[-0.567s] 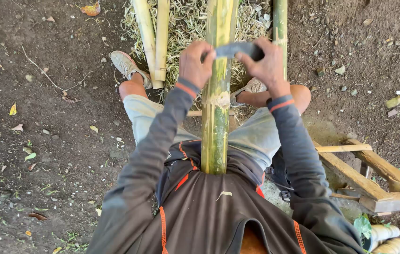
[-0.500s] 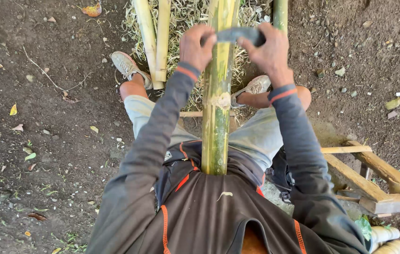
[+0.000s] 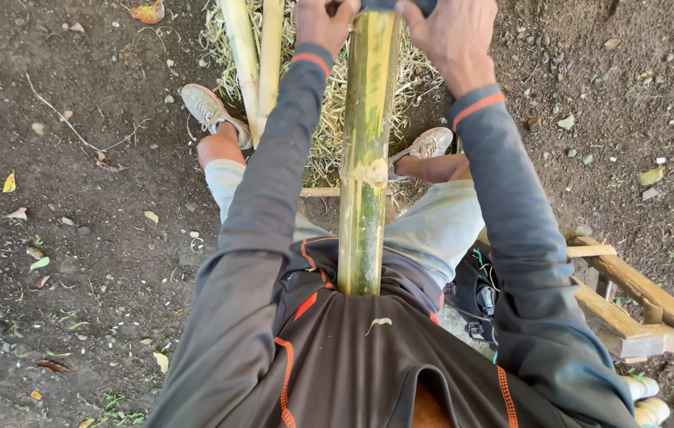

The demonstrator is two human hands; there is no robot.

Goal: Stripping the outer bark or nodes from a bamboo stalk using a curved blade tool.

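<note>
The left hand [image 3: 321, 24] and the right hand [image 3: 452, 36] each keep a closed grip on a dark blade [image 3: 391, 5] laid across the bamboo pole [image 3: 365, 158], which rests between the knees. If the blade catches at the node, it may jump toward the legs.

glossy green-yellow bamboo pole [image 3: 365, 158] with a rough frayed node, matt dark knit sleeves, dry straw shavings [image 3: 329, 135], rough wooden bench [image 3: 638, 301] lower right.

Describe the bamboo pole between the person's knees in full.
The bamboo pole is a thick green-yellow culm with brown streaks and a pale, frayed node ring midway. It runs straight away from the person's belly between the legs toward a straw-like pile. The left hand and right hand sit either side of its far end.
</note>
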